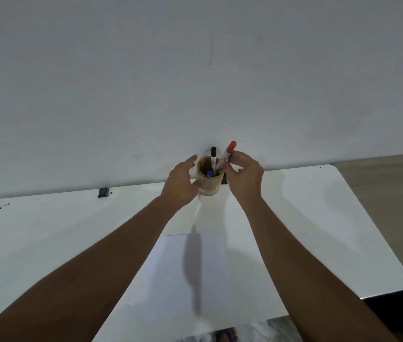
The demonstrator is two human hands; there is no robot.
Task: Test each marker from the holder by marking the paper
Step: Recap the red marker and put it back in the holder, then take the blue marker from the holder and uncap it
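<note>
3 markers were visible in the round tan wooden holder (208,180): a white-barrelled marker with a red-orange cap (227,153), a white-barrelled marker with a black cap (213,159), and a blue-capped marker (209,173) sunk low inside. Holder stood at the far edge of the white table (47,230), against the pale grey wall (195,70).

Right hand (243,177) was pinched on the red-capped marker's barrel just under the cap; its lower end was still inside the holder, tilted right. Black one stood near upright, untouched.

Left hand (180,183) sat at the holder's left side, fingers spread wide, holding nothing. Couldn't tell if the thumb was touching the holder wall or just beside it. Looked like bracing.

White sheet of paper (171,280) lay flat on the table, nearer the person, well apart from the holder. No marks visible on it, only arm shadows.

Progress, my read: very start. 0 of 3 tested as far as the blank paper showed. Left to do: lift the red one clear, uncap, mark, then repeat for black and blue.

Small dark clip-like object (103,192) sat at the table's far edge to the left, not involved.
</note>
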